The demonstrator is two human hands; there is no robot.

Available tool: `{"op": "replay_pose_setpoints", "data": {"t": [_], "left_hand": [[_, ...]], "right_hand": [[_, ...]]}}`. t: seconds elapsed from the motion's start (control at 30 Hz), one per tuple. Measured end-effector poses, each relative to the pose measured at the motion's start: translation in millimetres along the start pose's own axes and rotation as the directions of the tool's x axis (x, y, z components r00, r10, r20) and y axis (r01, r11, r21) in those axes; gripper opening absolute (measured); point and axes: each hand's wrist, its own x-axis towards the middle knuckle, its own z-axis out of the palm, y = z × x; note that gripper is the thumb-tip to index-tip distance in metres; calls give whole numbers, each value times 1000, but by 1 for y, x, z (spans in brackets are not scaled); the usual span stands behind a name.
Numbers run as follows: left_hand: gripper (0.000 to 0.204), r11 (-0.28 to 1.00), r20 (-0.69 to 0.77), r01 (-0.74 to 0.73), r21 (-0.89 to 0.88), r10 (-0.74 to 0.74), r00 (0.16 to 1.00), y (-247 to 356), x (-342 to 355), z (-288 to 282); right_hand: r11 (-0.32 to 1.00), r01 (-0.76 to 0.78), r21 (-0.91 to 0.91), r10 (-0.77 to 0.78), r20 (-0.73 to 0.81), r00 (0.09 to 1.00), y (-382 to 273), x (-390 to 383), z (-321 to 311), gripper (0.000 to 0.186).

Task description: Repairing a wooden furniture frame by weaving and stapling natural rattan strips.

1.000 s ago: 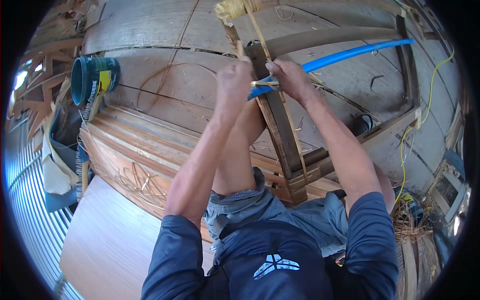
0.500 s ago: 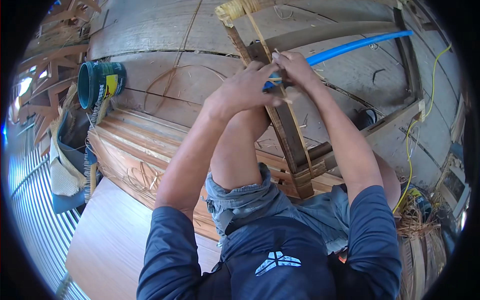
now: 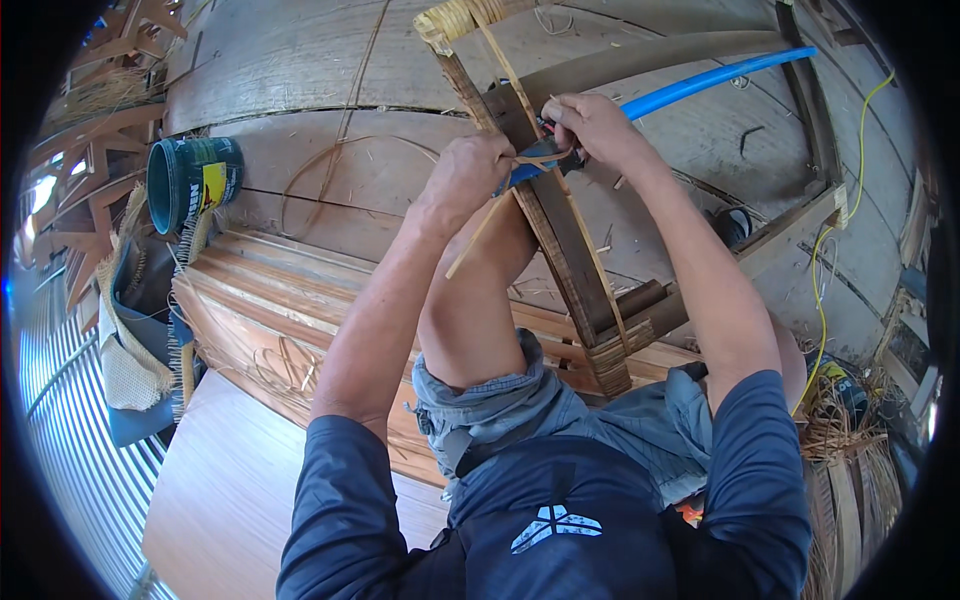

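My left hand [image 3: 467,180] is closed on a pale rattan strip [image 3: 537,159], pulled short and taut over the wooden frame. At its other end, my right hand [image 3: 598,130] has its fingers curled and pinched on the strip. Its fingertips partly hide a small red and black thing [image 3: 570,157] that I cannot name. A blue strip or tube [image 3: 715,82] runs under both hands across the frame. The dark wooden frame [image 3: 565,235] leans over my legs, with rattan wound at its corners and a long strip [image 3: 590,235] along its side. A loose strip end [image 3: 477,240] hangs below my left hand.
A dark green bucket [image 3: 195,182] lies on the plank floor to the left. Stacked wooden boards [image 3: 270,270] lie beside my leg. Woven matting [image 3: 130,350] is bunched at far left. A yellow cord [image 3: 818,290] snakes along the right, near loose fibres [image 3: 845,425].
My left hand has moved left and down and closed, drawing the strip sideways. My right hand has shifted slightly outward. A loose strip end now shows below the left hand.
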Motion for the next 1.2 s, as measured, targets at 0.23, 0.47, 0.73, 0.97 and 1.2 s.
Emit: {"op": "replay_pose_setpoints", "data": {"t": [0.23,0.47,0.73,0.97,1.2], "left_hand": [[14,991,-48,93,-98,-98,994,0,-4,9],[17,993,-23,79,-83,-82,996,-1,-3,9],[17,994,7,70,-89,-69,998,-3,0,4],[20,973,-12,227,-42,-228,974,-3,-1,9],[12,973,-173,-228,-15,222,959,-23,5,29]], "right_hand": [[861,-409,-304,491,280,825,-11,-19,-31,14],[856,-187,-482,336,244,910,-6,-21,-22,11],[402,419,-814,-502,187,845,-20,9,-4,5],[457,575,-679,-536,305,787,-48,23,39,15],[488,620,-615,-580,302,756,-67,8,31,14]]}}
